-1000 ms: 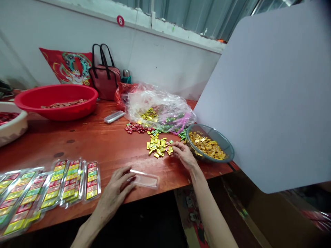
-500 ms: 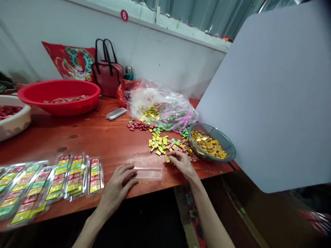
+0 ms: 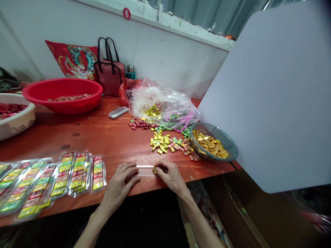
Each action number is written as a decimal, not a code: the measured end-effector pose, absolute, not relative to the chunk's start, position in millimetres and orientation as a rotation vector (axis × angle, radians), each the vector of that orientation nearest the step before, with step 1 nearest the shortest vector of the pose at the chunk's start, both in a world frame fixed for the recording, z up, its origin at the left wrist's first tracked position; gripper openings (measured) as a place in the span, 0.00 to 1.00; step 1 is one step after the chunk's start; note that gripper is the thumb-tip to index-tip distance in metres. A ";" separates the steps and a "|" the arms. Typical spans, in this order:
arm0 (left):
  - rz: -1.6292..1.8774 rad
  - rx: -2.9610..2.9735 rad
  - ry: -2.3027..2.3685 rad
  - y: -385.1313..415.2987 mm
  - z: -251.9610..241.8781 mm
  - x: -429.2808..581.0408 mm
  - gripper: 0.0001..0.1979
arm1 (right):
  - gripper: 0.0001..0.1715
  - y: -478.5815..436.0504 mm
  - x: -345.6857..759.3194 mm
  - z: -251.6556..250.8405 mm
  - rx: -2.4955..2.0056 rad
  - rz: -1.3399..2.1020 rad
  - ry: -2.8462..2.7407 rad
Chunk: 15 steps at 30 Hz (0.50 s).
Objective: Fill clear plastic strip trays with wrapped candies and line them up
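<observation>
A narrow clear plastic tray (image 3: 145, 172) lies flat near the table's front edge. My left hand (image 3: 119, 179) has its thumb and fingers around the tray's left end. At the opposite end, my right hand (image 3: 171, 175) pinches a small yellow foil-wrapped piece (image 3: 154, 170); the fingers partly hide it, and I cannot tell whether it touches the tray. Beyond the hands are loose yellow pieces (image 3: 159, 142), with pink pieces (image 3: 182, 146), dark red pieces (image 3: 139, 124) and green pieces (image 3: 185, 131) around them.
Filled clear packs (image 3: 97, 174) lie in a row at left. A glass bowl (image 3: 234, 151) of gold pieces stands at right, against a white panel (image 3: 271, 103). Behind are a plastic bag (image 3: 144, 94), a red basin (image 3: 88, 103), a white basin (image 3: 28, 120) and a handbag (image 3: 111, 77).
My right hand has moved left from beside the loose pile to the tray's right end, carrying the yellow piece. My left hand stays at the tray's left end. The view has shifted slightly.
</observation>
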State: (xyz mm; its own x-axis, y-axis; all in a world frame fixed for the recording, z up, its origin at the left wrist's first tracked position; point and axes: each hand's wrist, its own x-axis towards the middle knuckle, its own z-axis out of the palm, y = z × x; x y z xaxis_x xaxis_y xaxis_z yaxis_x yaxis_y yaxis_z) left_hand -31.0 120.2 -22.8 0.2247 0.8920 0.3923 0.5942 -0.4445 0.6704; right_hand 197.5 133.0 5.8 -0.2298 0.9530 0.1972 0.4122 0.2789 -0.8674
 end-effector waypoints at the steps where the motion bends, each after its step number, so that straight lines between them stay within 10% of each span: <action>1: 1.084 2.127 1.372 120.4 -22.7 -30.8 0.13 | 0.07 129.9 195.0 4.7 -1.262 0.805 -1.830; 15: 1.105 2.118 1.368 122.1 -21.4 -31.3 0.13 | 0.07 122.6 205.8 3.9 -1.281 0.589 -1.859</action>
State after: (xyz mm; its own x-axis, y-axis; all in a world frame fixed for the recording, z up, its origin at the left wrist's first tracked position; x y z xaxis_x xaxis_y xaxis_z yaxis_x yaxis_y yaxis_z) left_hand -31.3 122.1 -21.4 0.2144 0.8882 0.4063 0.5839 -0.4501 0.6757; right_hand 205.8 122.6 3.9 -0.1806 0.9222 0.3419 0.5573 0.3824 -0.7370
